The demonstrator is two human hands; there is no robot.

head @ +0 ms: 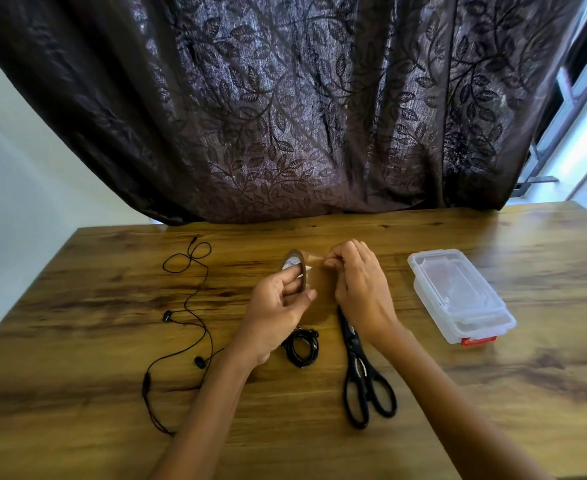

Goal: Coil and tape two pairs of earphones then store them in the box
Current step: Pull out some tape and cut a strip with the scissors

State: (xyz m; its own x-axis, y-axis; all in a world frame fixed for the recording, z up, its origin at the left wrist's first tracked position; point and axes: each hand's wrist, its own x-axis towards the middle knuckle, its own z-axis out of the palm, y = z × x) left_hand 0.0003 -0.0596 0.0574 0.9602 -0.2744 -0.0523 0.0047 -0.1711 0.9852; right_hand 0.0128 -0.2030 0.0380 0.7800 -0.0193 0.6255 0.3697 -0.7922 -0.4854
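Two pairs of earphones are lying on the wooden table: the coiled pair is sitting as a compact black bundle just beneath the left wrist, while the loose pair is trailing uncoiled across the left part of the table, well apart from the box. Above the bundle, the left hand is gripping the brown tape roll, with the fingers curled through and around its ring so that the roll is being steadied against the pull. The right hand is pinching the free tape end between thumb and fingertips, the remaining fingers folded in, and is drawing a short strip out to the right. This two-handed hold is keeping the strip taut and off the table, which is probably preventing it from folding onto itself. The scissors are lying shut just beside the right wrist, blades pointing away from the person, within easy reach for cutting the strip. The clear plastic box is standing to the right with its lid on and a red latch facing the person. Judging from this layout, the first pair is awaiting its tape, and the second pair is not yet coiled.
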